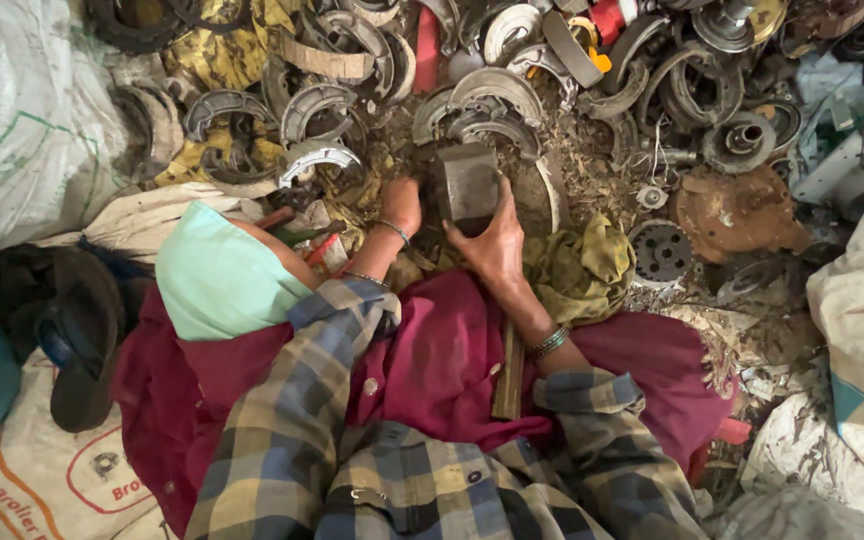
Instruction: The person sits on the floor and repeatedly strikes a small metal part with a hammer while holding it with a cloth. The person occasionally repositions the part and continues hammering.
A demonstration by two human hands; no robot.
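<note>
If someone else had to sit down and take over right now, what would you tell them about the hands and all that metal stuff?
Right hand: gripping the side of a heavy grey metal block that stands on the littered ground.
Left hand: fist resting on the ground just left of the block; whether it holds anything cannot be seen.
Curved brake shoes lie heaped right behind the block; a toothed gear and a rusty plate lie to the right.
A wooden stick lies on the maroon cloth over the lap.
Done or left: no sorted or finished pile is visible.
</note>
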